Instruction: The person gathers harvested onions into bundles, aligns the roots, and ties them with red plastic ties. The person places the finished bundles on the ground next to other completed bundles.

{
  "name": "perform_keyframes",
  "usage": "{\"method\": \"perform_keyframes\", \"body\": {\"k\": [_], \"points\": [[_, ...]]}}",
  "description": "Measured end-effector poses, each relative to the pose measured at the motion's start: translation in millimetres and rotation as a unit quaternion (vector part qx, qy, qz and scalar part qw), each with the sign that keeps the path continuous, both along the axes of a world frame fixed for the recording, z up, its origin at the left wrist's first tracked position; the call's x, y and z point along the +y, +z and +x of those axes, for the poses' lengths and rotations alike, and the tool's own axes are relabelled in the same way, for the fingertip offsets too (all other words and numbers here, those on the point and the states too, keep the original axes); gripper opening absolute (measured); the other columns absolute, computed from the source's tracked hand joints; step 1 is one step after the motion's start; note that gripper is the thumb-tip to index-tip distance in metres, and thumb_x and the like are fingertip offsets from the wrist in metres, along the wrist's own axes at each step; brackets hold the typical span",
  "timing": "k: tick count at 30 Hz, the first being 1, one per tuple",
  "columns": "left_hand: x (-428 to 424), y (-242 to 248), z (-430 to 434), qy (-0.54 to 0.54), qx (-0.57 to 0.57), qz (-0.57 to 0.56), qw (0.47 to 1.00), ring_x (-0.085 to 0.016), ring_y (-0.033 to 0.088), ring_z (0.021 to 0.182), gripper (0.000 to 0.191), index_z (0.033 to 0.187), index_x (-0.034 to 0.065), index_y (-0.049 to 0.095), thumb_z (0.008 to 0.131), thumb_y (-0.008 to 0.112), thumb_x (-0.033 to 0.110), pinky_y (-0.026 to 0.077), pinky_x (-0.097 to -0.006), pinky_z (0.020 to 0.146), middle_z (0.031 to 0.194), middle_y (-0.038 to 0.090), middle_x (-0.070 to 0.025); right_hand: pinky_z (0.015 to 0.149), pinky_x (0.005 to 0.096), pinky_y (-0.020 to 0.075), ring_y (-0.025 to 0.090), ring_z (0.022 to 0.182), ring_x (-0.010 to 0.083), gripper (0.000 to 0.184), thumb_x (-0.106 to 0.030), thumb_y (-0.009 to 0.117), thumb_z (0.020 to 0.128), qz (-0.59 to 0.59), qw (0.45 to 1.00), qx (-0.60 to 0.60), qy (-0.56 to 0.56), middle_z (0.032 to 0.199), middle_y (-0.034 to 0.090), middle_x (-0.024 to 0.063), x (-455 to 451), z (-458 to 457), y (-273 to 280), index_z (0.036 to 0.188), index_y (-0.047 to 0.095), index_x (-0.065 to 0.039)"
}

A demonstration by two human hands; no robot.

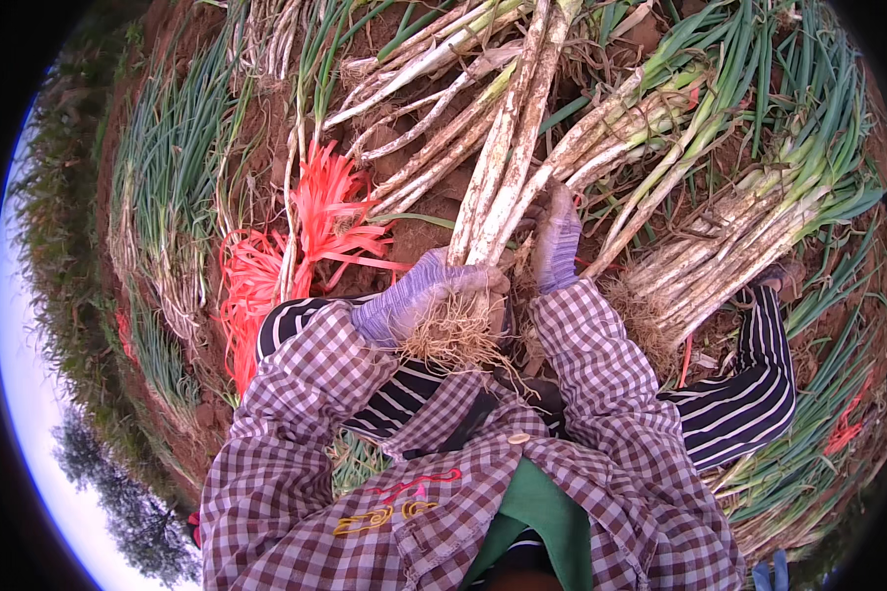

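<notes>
My left hand point(436, 292), in a purple knitted glove with a soiled palm side, is closed around the root end of several long white scallion stalks point(491, 185). Their tangled roots point(454, 336) hang below the fist, towards my lap. Just to the right, my right hand point(559, 240), gloved alike, is raised beside the held stalks. Its fingertips are partly hidden behind a stalk, so its grip does not show. Beyond it lie more soil-streaked scallions point(613, 137) with green tops.
Red plastic tying strips point(325, 207) lie in a bunch by my left knee. A thick scallion bundle point(739, 236) rests at the right, near my striped trouser leg point(739, 414). More scallions point(166, 162) line the brown soil point(414, 240) on the left.
</notes>
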State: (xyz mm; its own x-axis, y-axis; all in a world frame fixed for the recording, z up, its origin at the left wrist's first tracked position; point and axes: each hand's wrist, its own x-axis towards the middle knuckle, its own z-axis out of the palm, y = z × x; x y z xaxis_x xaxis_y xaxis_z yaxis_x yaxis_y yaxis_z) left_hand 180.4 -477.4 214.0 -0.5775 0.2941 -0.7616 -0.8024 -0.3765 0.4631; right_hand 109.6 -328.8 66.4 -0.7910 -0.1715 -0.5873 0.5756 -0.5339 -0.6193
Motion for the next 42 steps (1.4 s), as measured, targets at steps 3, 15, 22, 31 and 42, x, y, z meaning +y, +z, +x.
{"method": "perform_keyframes", "body": {"k": [3,15,22,31,42], "points": [[-6,-1,-15,-0.028,0.090,-0.128,0.987,-0.009,0.059,0.072,0.028,0.108,-0.0009,0.059,0.087,0.062,0.018,0.048,-0.0226,0.062,0.083,0.062,-0.0039,0.063,0.0284,0.0501,0.059,0.079,0.0194,0.055,-0.032,0.062,0.088,0.255,0.957,-0.109,-0.085,0.097,0.058,0.0092,16,29,-68,0.126,0.044,0.003],[-26,-14,-13,0.058,0.106,-0.113,0.986,-0.014,0.062,0.079,0.035,0.111,-0.0027,0.057,0.083,0.065,0.017,0.052,-0.0254,0.070,0.089,0.064,-0.0076,0.043,0.0215,0.0326,0.042,0.047,0.0081,0.031,-0.030,0.049,0.097,0.154,0.988,-0.003,0.024,0.056,0.048,-0.0016,13,76,-15,0.100,0.060,-0.001],[-17,6,-16,0.107,0.052,-0.060,0.991,-0.015,0.062,0.062,0.017,0.089,0.0014,0.064,0.079,0.070,0.014,0.052,-0.0269,0.056,0.076,0.064,-0.0064,0.044,0.0189,0.0339,0.038,0.048,0.0035,0.038,-0.032,0.045,0.098,0.186,0.933,0.279,-0.130,0.056,0.042,-0.0055,40,-15,128,0.107,0.057,0.003],[-28,-21,-26,0.040,0.039,0.001,0.998,-0.016,0.064,0.073,0.024,0.102,-0.0003,0.063,0.084,0.065,0.014,0.055,-0.0297,0.064,0.088,0.066,-0.0093,0.044,0.0240,0.0197,0.023,0.047,0.0066,0.036,-0.030,0.049,0.095,0.049,0.967,0.237,-0.076,0.052,0.023,-0.0068,126,-149,245,0.105,0.058,0.003],[-5,-4,-23,0.119,0.050,-0.063,0.990,-0.012,0.055,0.049,0.018,0.090,0.0015,0.064,0.081,0.069,0.016,0.046,-0.0250,0.044,0.066,0.060,-0.0045,0.059,0.0306,0.0507,0.065,0.071,0.0217,0.034,-0.022,0.063,0.086,0.493,0.860,0.017,0.131,0.086,0.067,0.0115,145,-248,94,0.110,0.060,0.002]]}}
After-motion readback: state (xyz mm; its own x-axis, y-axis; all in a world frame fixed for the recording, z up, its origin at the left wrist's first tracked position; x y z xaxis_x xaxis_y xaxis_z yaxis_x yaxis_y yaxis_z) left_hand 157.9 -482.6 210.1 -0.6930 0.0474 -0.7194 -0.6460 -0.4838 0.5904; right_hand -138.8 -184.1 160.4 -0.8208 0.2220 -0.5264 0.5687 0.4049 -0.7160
